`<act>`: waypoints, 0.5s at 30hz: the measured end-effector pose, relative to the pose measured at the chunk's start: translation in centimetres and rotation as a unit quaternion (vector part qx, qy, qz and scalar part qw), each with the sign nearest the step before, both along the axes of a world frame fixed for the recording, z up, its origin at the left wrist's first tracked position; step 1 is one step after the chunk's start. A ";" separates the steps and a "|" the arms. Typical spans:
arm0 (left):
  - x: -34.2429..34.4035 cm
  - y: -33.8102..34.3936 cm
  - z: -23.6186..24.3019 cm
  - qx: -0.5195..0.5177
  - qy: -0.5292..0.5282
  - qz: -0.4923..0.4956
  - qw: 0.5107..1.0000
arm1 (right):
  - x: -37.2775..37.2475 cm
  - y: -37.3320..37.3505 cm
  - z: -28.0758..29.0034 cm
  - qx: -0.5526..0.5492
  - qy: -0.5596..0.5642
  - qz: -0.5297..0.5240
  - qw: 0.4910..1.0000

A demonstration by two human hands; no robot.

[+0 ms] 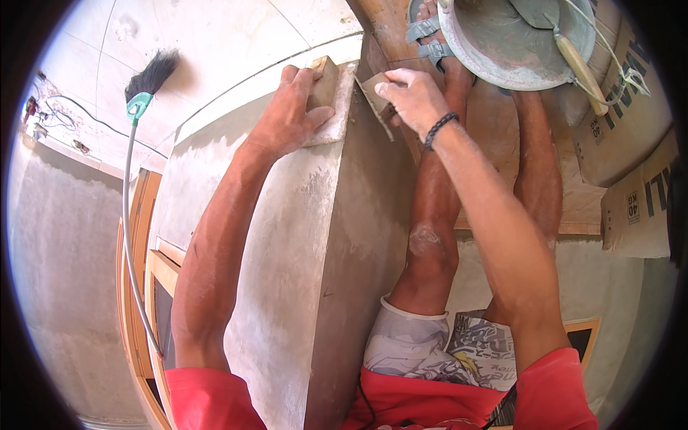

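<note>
One wooden block (326, 84) on a pale board (335, 130), atop the grey wall's (279, 272) corner, is closely gripped by the left hand (290, 111), and one thin tan piece (373, 94) is pinched by the right hand (414, 97) just beside that corner. Farther out, one bucket (476, 54) with one trowel (573, 61), at least two sacks (638, 204) and one broom (140, 106) are seen, one leg's (537, 165) lower end being hidden by the bucket.

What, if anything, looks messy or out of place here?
At far left, small debris and a dark cable litter the tiles, looking untidy. Near the left hand, the grey wall has a dark, rough-looking patch, unlike its smoother surroundings.
</note>
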State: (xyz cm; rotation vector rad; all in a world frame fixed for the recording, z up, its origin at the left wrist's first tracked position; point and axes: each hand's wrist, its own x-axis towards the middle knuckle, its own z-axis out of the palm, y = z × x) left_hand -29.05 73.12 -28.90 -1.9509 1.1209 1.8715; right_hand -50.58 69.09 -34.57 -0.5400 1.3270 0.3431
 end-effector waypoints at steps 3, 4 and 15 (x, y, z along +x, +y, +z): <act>-0.1 -0.3 0.1 0.002 -0.005 0.002 1.000 | 0.6 1.8 2.8 -0.094 0.027 0.029 0.995; 0.0 -0.1 0.0 -0.003 -0.005 -0.003 1.000 | 0.7 2.0 4.0 -0.124 0.032 0.032 0.991; -0.1 -0.1 -0.1 -0.002 0.004 0.010 1.000 | -4.8 -2.4 4.7 0.161 0.035 -0.197 0.966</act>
